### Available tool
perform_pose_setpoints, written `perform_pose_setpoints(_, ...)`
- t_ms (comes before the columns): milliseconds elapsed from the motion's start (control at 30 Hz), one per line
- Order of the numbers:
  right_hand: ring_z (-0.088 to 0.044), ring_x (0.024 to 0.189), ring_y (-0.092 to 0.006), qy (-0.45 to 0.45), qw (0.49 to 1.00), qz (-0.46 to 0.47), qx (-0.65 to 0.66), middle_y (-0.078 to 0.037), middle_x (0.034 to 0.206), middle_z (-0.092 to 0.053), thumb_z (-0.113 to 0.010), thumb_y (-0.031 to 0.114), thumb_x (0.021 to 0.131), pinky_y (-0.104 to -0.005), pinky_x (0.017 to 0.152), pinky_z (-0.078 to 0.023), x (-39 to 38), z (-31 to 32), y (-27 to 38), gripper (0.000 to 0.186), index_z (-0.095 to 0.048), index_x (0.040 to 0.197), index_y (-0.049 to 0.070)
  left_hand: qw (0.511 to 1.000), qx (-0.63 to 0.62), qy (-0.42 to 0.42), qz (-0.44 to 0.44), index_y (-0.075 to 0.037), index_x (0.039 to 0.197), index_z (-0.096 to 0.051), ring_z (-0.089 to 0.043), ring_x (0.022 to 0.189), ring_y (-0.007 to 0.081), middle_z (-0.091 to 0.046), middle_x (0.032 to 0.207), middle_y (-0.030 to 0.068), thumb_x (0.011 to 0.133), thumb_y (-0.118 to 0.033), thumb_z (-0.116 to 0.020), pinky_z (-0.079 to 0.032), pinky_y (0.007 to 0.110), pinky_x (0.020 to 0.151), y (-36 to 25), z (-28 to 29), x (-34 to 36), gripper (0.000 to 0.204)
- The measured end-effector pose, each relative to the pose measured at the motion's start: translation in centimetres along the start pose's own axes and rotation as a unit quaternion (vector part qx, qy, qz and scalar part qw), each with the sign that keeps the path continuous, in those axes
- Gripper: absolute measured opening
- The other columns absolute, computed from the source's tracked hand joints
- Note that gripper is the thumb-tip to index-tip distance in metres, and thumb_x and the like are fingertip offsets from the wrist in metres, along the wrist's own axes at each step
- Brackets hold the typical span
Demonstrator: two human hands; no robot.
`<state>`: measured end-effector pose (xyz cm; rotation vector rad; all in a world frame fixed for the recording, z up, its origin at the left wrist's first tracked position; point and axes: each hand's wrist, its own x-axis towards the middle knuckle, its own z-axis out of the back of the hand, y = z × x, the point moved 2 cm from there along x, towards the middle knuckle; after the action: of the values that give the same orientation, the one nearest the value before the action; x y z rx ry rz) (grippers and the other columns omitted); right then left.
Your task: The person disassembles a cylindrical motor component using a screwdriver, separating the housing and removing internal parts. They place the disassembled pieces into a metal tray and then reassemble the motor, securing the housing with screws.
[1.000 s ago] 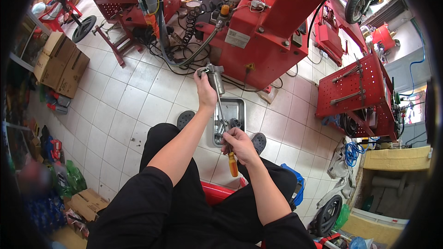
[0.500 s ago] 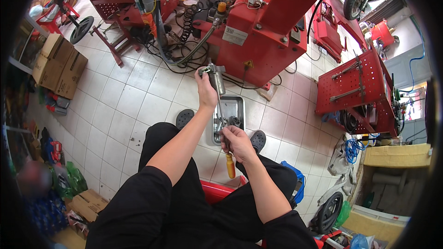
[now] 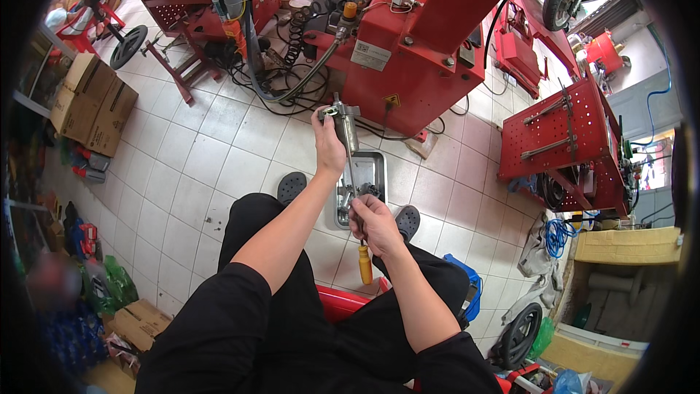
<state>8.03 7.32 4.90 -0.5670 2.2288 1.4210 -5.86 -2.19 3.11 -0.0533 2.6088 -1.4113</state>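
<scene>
My left hand (image 3: 330, 147) is closed round a grey metal cylinder (image 3: 346, 135) with a bracket and a thin stub at its upper end. The thumb presses near that bracket. In my right hand (image 3: 375, 228) is a screwdriver with a yellow handle (image 3: 365, 266), gripped by its shaft (image 3: 351, 175) so that the handle hangs below the fingers. The shaft runs up to the cylinder along its side; where its tip touches is hidden by my left hand. Beneath both hands, a metal tray (image 3: 381, 168) on the floor holds several small dark and metal parts.
A large red machine (image 3: 408, 80) stands ahead, with black cables (image 3: 281, 98) on the floor. A red perforated stand (image 3: 547, 138) is at right, cardboard boxes (image 3: 91, 106) at left. Under me shows a red seat (image 3: 343, 303); dark clogs (image 3: 292, 187) flank the tray.
The cylinder has shifted very slightly to the right and tilts a little differently. The screwdriver handle has dropped slightly. Both hands keep their hold.
</scene>
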Motion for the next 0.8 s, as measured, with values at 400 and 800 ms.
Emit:
perform_pose_setpoints(400,-0.04,0.046,-0.0066,0.034,0.996,-0.026,0.074,-0.001,0.067,-0.048,-0.053,0.028,0.092,-0.0196,0.04,-0.027,0.1,0.3,0.0,0.027,-0.055,0.095,0.001,0.999,0.033,0.009,-0.032,-0.01,0.117,-0.037,-0.049,0.071,0.0093,-0.052,0.092,0.0043,0.098,-0.029,-0.031,-0.044,0.024,0.059,0.7,-0.1,-0.1,0.027)
perform_pose_setpoints(800,-0.042,0.047,-0.0077,0.068,0.987,-0.069,0.13,-0.002,0.068,-0.049,-0.05,0.027,0.093,-0.0203,0.042,-0.031,-0.1,0.5,0.8,0.026,-0.054,0.093,0.002,0.999,0.034,0.025,-0.03,-0.01,0.118,-0.037,-0.049,0.074,0.0098,-0.052,0.094,0.0048,0.098,-0.029,-0.031,-0.044,0.024,0.062,1.2,-0.1,-0.3,0.028)
